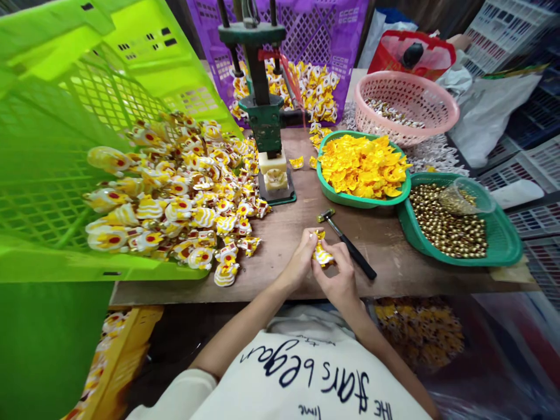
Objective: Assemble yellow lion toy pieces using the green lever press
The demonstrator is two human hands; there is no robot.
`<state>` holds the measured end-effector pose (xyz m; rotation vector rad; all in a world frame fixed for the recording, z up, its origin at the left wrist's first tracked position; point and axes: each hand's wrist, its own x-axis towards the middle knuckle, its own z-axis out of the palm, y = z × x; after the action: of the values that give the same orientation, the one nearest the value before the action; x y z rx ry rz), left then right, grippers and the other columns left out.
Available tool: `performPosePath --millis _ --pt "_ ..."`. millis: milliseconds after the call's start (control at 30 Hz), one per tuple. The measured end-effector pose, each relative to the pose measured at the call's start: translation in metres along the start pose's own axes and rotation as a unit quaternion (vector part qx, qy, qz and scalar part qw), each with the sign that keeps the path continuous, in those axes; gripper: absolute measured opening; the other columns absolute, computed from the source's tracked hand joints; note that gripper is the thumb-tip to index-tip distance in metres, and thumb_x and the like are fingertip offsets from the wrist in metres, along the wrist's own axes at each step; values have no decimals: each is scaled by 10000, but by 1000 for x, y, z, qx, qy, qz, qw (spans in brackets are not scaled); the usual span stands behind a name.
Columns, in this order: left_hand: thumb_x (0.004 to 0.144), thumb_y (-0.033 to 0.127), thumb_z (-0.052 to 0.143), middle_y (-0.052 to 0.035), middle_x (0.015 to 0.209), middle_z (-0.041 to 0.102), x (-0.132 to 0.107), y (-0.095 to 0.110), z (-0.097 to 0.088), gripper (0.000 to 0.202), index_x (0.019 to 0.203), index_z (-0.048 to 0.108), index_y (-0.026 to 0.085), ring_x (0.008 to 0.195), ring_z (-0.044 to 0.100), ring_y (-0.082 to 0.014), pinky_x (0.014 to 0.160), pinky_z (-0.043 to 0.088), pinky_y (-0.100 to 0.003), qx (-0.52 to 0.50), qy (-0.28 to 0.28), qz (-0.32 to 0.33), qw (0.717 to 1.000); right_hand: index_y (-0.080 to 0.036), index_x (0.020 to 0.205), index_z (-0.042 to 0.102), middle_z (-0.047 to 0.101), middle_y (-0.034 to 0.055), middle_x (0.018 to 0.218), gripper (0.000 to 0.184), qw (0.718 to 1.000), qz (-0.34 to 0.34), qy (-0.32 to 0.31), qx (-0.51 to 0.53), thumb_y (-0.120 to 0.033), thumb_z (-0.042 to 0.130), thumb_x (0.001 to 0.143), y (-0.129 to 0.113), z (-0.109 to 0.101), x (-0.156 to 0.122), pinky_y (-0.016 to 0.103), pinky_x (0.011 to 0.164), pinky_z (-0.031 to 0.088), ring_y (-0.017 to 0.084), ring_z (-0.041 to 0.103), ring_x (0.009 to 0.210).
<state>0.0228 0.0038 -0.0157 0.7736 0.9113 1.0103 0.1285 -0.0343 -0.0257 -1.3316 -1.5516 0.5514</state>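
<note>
Near the table's front edge I hold a small yellow-and-white striped plastic toy part (322, 254) between both hands. My left hand (301, 256) pinches it from the left, and my right hand (339, 276) grips its right and lower side. Fingers cover much of the part. Just right of my hands lies a small hammer (350, 246) with a black handle, touched by neither hand. Beyond them stands a green hand press (266, 125) with a cream block (275, 178) at its base.
A tipped green crate (39, 175) spills similar toy parts (179, 204) at left. Behind the press is a purple crate (350, 35). To the right sit a basin of yellow plastic pieces (363, 166), a basin of gold bells (455, 224) with a clear cup, and a pink basket (406, 96).
</note>
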Motion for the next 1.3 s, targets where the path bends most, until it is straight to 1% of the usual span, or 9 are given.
performPosePath --millis 133,333,500,567,667,833,1033,1200,1300 --pt "884 520 597 -9 904 570 3 5 0 376 1085 570 203 801 559 -147 729 479 -246 -22 19 1 1000 -217 1181 631 574 69 974 319 1000 -4 11 8 -232 606 864 -2 5 2 294 684 567 188 617 869" --pt "892 430 600 -49 947 692 25 11 -14 326 1057 649 154 826 652 -154 736 516 -239 -124 88 -5 988 -288 1275 626 603 71 1192 430 988 -52 -129 -68 -349 681 854 12 -26 45 381 962 523 220 618 1068" --pt "966 320 494 -99 942 740 31 17 -27 288 1078 639 98 700 703 -148 610 547 -220 -182 118 -28 976 -167 1023 682 683 138 1026 243 973 27 41 -225 -348 624 871 52 -70 127 494 1002 420 301 594 1064" --pt "996 305 428 -118 915 747 29 19 -30 321 1087 634 76 683 714 -155 578 545 -214 -184 107 -38 976 -142 939 663 691 146 954 234 963 75 37 -255 -337 674 809 71 -79 153 516 988 395 305 598 999" --pt "1020 288 369 -145 871 751 24 20 -31 363 1036 643 50 709 733 -173 611 556 -215 -187 96 -75 975 -153 803 635 687 99 829 198 974 114 -24 -195 -338 680 750 94 -91 176 405 858 456 226 608 803" --pt "1002 271 424 -150 836 750 19 20 -32 271 947 615 88 731 745 -190 596 547 -206 -252 87 -127 955 -154 736 624 662 50 744 243 984 119 -71 -108 -397 621 731 98 -104 181 294 680 469 158 575 672" --pt "1004 307 383 -127 893 745 19 19 -30 345 1095 635 90 736 746 -200 593 558 -237 -254 52 -135 956 -163 960 619 608 -17 722 331 990 81 -71 -92 -329 680 681 89 -91 176 276 649 437 127 533 623" --pt "1005 274 354 -103 833 739 13 23 -26 324 1045 626 101 610 716 -173 564 546 -239 -245 85 -140 956 -145 1009 677 588 -2 717 313 991 69 -63 -92 -291 603 742 86 -106 181 280 627 441 132 532 628" --pt "987 241 367 -88 814 732 13 25 -31 300 1049 629 108 610 710 -171 554 543 -243 -251 102 -116 956 -165 1065 662 626 19 752 356 995 91 -46 -5 -366 613 775 67 -106 157 269 568 459 133 547 610"
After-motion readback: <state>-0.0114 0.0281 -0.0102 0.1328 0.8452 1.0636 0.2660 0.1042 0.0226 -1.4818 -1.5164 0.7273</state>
